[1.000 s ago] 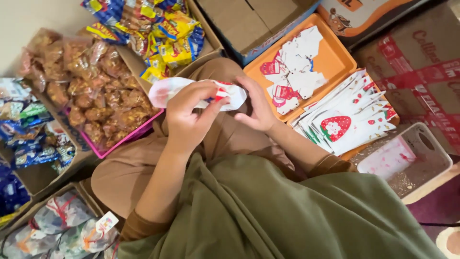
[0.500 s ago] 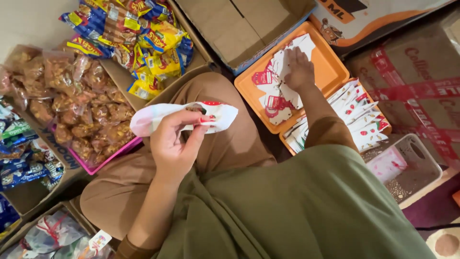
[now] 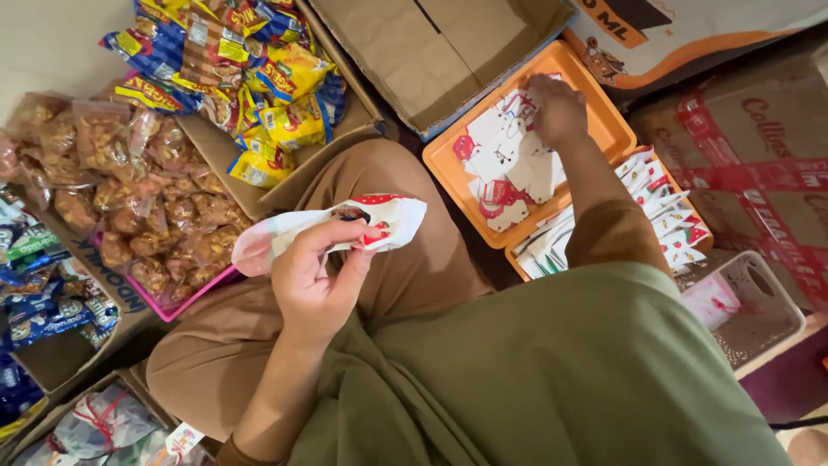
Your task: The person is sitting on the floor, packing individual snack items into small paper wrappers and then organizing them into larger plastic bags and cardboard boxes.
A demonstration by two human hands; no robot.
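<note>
Sitting among boxes on the floor, a person in a brown garment and olive cloth is working with two hands. Far to the left of the left hand's grip, one pink tray (image 3: pixel 200 289) is holding many clear crinkly bags of fried snacks (image 3: pixel 138 198), too many to count. Just beyond them, one cardboard box (image 3: pixel 259 185) is carrying a heap of glossy yellow and blue snack packets (image 3: pixel 250 65).

The left hand (image 3: pixel 315 280) is pinching one soft white pouch with red print (image 3: pixel 332 226), fingers and thumb closed on its lower edge, above the lap. The pouch is lying roughly flat, slightly crumpled.

Right of that grip, an empty open carton (image 3: pixel 448 47) is lying beside one orange plastic tray (image 3: pixel 604 116) holding a loose pile of white paper tags with red marks (image 3: pixel 509 173). The right hand (image 3: pixel 559 108) is resting palm-down on those tags, fingers curled; whether it is gripping one I cannot tell. Below that hand, a second orange tray is holding a fanned stack of flat white sachets (image 3: pixel 664 216). Farthest right, one white basket (image 3: pixel 759 311) is standing on the floor.
</note>
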